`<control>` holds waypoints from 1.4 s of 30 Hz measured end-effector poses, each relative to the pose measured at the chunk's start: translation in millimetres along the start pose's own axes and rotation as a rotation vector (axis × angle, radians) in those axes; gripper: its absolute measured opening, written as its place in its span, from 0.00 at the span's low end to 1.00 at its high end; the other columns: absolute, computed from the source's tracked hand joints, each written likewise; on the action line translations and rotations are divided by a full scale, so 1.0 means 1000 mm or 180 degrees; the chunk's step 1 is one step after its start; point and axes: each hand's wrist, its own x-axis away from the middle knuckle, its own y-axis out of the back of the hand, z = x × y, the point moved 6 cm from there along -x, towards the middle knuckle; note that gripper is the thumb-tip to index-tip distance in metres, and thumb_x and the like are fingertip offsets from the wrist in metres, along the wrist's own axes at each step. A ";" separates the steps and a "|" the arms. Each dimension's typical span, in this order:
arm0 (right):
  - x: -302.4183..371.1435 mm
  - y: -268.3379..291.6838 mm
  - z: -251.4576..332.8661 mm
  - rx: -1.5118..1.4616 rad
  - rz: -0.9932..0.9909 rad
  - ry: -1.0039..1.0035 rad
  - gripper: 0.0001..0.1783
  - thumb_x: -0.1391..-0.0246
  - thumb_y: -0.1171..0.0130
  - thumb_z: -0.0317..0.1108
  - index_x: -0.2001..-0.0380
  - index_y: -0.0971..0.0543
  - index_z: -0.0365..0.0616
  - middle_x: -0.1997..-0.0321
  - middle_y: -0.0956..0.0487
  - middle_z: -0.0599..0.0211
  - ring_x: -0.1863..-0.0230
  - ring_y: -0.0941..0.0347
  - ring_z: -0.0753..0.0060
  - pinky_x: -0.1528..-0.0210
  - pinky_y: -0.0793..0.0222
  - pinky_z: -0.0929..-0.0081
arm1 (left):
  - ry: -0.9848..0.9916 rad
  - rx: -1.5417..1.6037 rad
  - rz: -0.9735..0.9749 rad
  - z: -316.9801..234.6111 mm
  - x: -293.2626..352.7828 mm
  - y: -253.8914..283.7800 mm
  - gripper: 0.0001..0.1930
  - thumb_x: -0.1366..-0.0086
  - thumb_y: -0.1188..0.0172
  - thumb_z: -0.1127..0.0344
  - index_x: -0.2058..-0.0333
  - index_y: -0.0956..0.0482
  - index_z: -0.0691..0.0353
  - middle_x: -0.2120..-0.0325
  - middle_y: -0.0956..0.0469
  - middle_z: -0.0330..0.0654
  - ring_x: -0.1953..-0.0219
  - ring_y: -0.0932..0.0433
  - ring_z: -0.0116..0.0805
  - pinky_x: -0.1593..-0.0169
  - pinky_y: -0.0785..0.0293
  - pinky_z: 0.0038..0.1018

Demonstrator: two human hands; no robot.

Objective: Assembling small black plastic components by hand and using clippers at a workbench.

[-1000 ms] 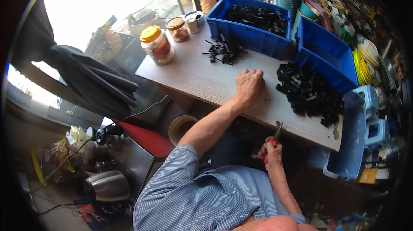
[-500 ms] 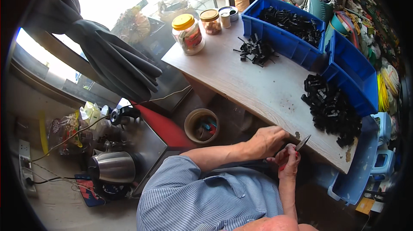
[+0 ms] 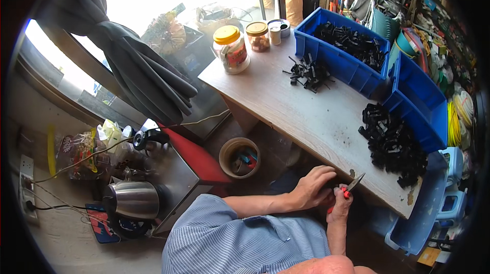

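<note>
My right hand (image 3: 339, 208) is closed around a pair of red-handled scissors (image 3: 355, 182) at the table's near edge. Their pointed metal blades angle up and away, over the edge of the tabletop. Just left of it, my left hand (image 3: 312, 188) has its fingers bent and close together; whatever they may pinch is hidden. On the table (image 3: 286, 103), a heap of small black plastic parts (image 3: 390, 144) lies beyond my right hand. A smaller pile of black parts (image 3: 309, 73) sits farther back.
Blue bins (image 3: 339, 75) line the table's far right side, one full of black parts. Lidded jars (image 3: 230, 57) stand at the back left corner. A bucket (image 3: 240, 157) is on the floor left of the table. A steel kettle (image 3: 135, 200) is at lower left.
The whole view has shifted, so the table sits lower in the picture. Both hands have drawn slightly back toward my body. The scissors remain in my right hand.
</note>
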 end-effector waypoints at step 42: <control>0.009 -0.020 -0.007 0.0613 -0.0082 -0.0193 0.06 0.48 0.44 0.30 0.77 0.29 0.48 0.82 0.32 0.75 0.83 0.37 0.82 0.82 0.41 0.80 | 0.4481 0.3336 0.0646 0.062 0.052 -0.070 0.08 0.41 0.45 0.63 0.75 0.25 0.61 0.87 0.28 0.42 0.88 0.29 0.36 0.83 0.33 0.33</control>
